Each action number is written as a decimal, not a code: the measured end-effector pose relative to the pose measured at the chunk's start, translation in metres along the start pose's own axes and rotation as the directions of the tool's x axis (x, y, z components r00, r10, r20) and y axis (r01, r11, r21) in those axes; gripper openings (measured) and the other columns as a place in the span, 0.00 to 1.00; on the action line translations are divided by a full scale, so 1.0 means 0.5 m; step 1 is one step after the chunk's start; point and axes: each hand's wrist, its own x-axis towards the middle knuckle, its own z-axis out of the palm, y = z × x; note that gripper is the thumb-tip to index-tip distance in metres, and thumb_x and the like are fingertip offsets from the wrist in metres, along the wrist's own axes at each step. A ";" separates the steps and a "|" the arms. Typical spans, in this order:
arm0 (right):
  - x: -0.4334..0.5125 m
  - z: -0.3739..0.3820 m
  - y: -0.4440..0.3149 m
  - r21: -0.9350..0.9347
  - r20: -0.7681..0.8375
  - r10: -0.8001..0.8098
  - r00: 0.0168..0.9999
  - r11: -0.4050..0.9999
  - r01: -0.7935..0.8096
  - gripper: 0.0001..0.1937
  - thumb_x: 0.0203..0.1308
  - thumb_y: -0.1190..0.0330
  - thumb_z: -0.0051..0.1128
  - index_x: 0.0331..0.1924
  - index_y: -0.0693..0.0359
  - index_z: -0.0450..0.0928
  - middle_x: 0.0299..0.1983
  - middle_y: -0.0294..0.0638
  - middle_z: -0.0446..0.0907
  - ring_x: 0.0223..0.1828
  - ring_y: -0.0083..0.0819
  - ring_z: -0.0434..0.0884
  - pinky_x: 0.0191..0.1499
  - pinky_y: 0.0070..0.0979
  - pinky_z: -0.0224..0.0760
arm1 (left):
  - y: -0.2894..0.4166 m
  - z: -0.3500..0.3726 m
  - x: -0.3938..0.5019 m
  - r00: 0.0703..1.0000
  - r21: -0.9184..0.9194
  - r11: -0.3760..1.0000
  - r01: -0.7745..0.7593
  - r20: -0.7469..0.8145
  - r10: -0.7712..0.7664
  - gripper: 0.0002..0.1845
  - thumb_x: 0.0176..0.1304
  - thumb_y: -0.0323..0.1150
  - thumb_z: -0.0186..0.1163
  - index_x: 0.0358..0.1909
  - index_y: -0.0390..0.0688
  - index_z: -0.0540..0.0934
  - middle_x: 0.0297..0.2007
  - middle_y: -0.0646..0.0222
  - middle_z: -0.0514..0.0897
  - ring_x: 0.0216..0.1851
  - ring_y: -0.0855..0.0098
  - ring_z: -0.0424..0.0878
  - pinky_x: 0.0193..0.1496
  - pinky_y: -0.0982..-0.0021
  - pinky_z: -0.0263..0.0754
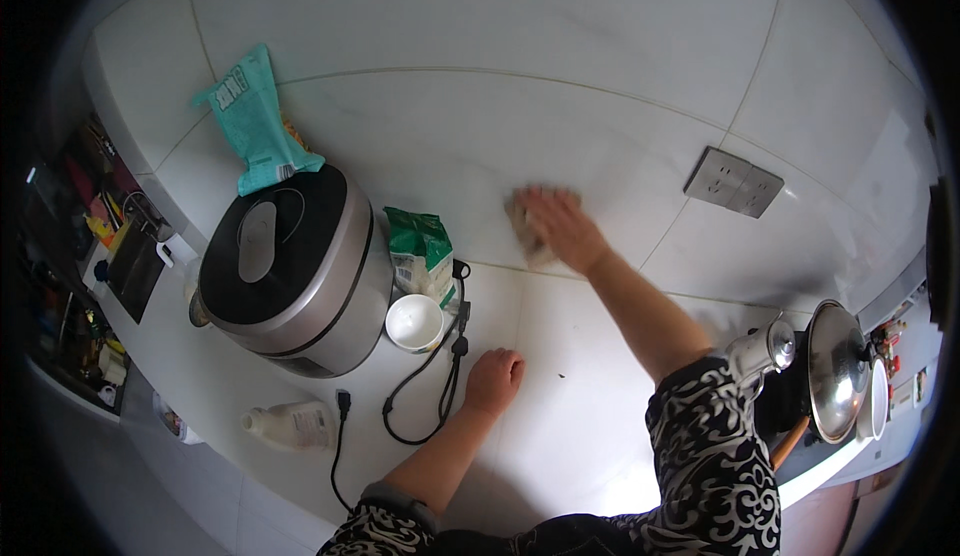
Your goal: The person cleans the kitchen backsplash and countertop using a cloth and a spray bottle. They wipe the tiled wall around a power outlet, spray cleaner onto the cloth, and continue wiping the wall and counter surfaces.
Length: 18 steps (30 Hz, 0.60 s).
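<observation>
My right hand (561,230) is slightly blurred and presses a beige cloth (525,237) flat against the white tiled wall (480,143), just above the countertop. Fingers spread over it hide much of the cloth. Curled into a loose fist, my left hand (495,382) rests on the white countertop (577,413) with nothing visible in it. Left of that fist lies a looped black power cord (448,391). A small white bowl (415,322) stands near the cord, before a green and white bag (422,256).
A silver and black rice cooker (300,278) carries a teal package (259,125) leaning on the wall. A pale plastic bottle (289,426) lies nearby. At right stand a metal pot (765,350) and a lidded pan (836,372), below wall sockets (733,181).
</observation>
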 end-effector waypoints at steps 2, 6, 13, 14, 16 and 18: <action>-0.059 0.023 -0.022 0.023 0.072 -0.123 0.990 0.992 0.122 0.22 0.59 0.65 0.52 0.59 0.56 0.75 0.75 0.33 0.54 0.76 0.33 0.52 0.76 0.36 0.43 | -0.002 -0.001 0.000 1.000 0.002 1.000 -0.006 -0.006 0.006 0.03 0.57 0.30 0.62 0.29 0.44 0.77 0.28 0.64 0.80 0.34 0.57 0.79 0.38 0.57 0.75; -0.056 0.006 0.044 0.272 0.160 -0.066 0.985 0.962 0.021 0.25 0.60 0.66 0.51 0.64 0.53 0.71 0.73 0.29 0.59 0.75 0.30 0.54 0.77 0.35 0.43 | -0.007 0.001 0.000 1.000 -0.005 1.000 -0.019 -0.012 0.018 0.04 0.57 0.31 0.62 0.29 0.44 0.77 0.28 0.63 0.80 0.34 0.56 0.78 0.38 0.57 0.75; 0.184 -0.196 0.364 0.018 -0.603 0.447 0.661 0.836 -0.549 0.18 0.68 0.69 0.47 0.59 0.66 0.69 0.68 0.48 0.66 0.69 0.48 0.63 0.70 0.43 0.56 | -0.008 0.003 0.000 1.000 -0.014 1.000 -0.007 0.002 0.007 0.05 0.61 0.31 0.59 0.28 0.44 0.75 0.27 0.63 0.78 0.33 0.55 0.77 0.37 0.57 0.74; 0.211 -0.194 0.362 0.035 -0.627 0.421 0.655 0.856 -0.516 0.19 0.67 0.68 0.48 0.61 0.64 0.68 0.69 0.48 0.64 0.70 0.49 0.61 0.71 0.44 0.54 | -0.007 0.003 0.003 1.000 -0.015 1.000 0.000 0.010 0.000 0.05 0.61 0.31 0.59 0.28 0.44 0.75 0.27 0.63 0.78 0.33 0.55 0.77 0.37 0.57 0.74; 0.229 -0.167 0.323 0.068 -0.671 0.375 0.640 0.890 -0.451 0.22 0.66 0.68 0.51 0.63 0.61 0.67 0.71 0.49 0.60 0.72 0.51 0.57 0.73 0.48 0.49 | -0.005 0.000 0.004 1.000 -0.032 0.999 -0.016 -0.007 0.016 0.05 0.61 0.31 0.59 0.28 0.44 0.75 0.27 0.63 0.78 0.33 0.55 0.77 0.37 0.57 0.74; 0.163 -0.106 0.234 0.282 -0.553 0.395 0.734 0.917 -0.281 0.24 0.42 0.72 0.61 0.50 0.62 0.77 0.71 0.42 0.63 0.71 0.49 0.61 0.68 0.50 0.52 | -0.003 -0.003 0.004 0.998 -0.076 0.996 -0.042 -0.038 0.040 0.05 0.60 0.31 0.59 0.28 0.43 0.76 0.27 0.62 0.78 0.34 0.55 0.77 0.38 0.57 0.74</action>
